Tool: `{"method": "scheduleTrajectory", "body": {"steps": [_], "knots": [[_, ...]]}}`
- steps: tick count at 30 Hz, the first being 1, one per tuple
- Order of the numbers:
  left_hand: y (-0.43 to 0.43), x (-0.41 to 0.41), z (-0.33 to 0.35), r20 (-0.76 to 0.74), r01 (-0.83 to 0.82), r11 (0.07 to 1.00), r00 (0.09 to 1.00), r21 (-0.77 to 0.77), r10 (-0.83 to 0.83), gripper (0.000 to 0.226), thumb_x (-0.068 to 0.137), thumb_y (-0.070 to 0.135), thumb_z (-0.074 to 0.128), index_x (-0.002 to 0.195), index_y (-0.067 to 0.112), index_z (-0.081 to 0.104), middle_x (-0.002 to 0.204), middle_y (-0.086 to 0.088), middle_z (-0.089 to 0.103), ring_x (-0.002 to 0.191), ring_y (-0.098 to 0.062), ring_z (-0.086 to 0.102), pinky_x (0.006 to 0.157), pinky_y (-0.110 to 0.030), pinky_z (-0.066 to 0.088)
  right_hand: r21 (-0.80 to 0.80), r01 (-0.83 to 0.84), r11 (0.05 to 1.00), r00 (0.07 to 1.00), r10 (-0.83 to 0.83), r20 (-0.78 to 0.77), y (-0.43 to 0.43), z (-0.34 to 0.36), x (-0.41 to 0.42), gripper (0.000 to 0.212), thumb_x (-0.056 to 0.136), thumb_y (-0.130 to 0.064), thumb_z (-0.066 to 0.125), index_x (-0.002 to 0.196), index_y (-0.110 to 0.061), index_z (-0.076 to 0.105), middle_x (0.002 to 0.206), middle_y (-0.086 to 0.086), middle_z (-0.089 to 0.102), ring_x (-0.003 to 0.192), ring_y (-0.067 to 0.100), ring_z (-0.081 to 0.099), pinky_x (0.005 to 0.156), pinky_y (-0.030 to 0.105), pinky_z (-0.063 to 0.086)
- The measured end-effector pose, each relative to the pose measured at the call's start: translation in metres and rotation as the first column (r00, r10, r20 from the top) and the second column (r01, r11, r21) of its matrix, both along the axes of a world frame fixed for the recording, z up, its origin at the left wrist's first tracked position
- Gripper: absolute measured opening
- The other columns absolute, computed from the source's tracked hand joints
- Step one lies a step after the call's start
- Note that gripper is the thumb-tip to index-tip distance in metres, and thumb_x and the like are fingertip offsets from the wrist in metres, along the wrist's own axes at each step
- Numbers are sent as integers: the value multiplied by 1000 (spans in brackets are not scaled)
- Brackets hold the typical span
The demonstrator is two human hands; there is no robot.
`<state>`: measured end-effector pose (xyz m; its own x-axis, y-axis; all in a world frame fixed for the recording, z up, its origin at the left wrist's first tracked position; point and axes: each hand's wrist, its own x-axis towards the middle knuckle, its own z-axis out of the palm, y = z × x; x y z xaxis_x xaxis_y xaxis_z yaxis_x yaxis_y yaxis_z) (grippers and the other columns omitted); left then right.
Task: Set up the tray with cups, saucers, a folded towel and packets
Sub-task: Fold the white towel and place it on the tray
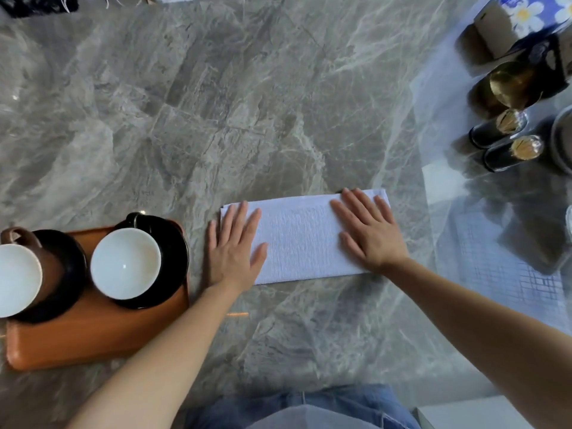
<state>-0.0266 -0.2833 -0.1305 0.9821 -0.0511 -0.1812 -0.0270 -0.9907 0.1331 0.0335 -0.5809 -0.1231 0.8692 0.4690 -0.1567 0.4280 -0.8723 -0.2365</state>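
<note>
A white folded towel [301, 239] lies flat on the grey marble table. My left hand [233, 249] presses its left end with straight fingers, and my right hand [368, 230] lies flat on its right end. Just left of the towel sits an orange tray [93, 339]. On it stand two cups on black saucers: a black cup with a white inside [125, 263] on its saucer [176, 258], and a brown cup [18, 280] at the left edge of the view on another saucer [72, 267]. No packets are in view.
At the right edge of the table stand a dark bottle with a gold top [510, 85], two small black jars with gold lids [498, 131], [513, 153] and a floral box [526, 10]. A grey round dish [563, 140] is cut off at the far right.
</note>
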Motion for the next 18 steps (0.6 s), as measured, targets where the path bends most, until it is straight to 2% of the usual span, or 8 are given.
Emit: {"method": "scheduleTrajectory", "body": {"steps": [7,11,16,18], "knots": [[0,-1,-1,16,1,1000,1000,-16,-1,64,89,49,29,148,28,16,159,-1,16,146,-19,12,116,-51,15,46,10,999,1000,-12,26,2,-3,0,60,92,-48,30,149,-31,22,158,0,24,146,18,17,118,46,12],[0,0,1,31,-1,999,1000,-39,3,63,90,48,27,148,29,14,159,1,12,147,-18,9,117,-50,11,67,39,997,998,-41,37,3,-2,1,64,89,-48,34,148,-25,25,157,2,26,145,20,20,118,47,14],[-1,-1,-1,59,-15,998,998,-59,18,60,91,47,30,147,29,19,159,2,14,147,-17,10,117,-51,7,267,209,941,977,-214,-8,4,3,-20,66,80,-41,51,140,-19,35,152,2,33,139,23,30,113,43,27],[-7,1,4,54,-58,993,996,-99,64,58,92,43,37,147,27,23,159,1,15,147,-16,11,117,-53,4,293,292,910,954,-301,-18,1,4,-51,64,77,-46,54,134,-21,39,148,2,35,136,24,32,109,43,29]]}}
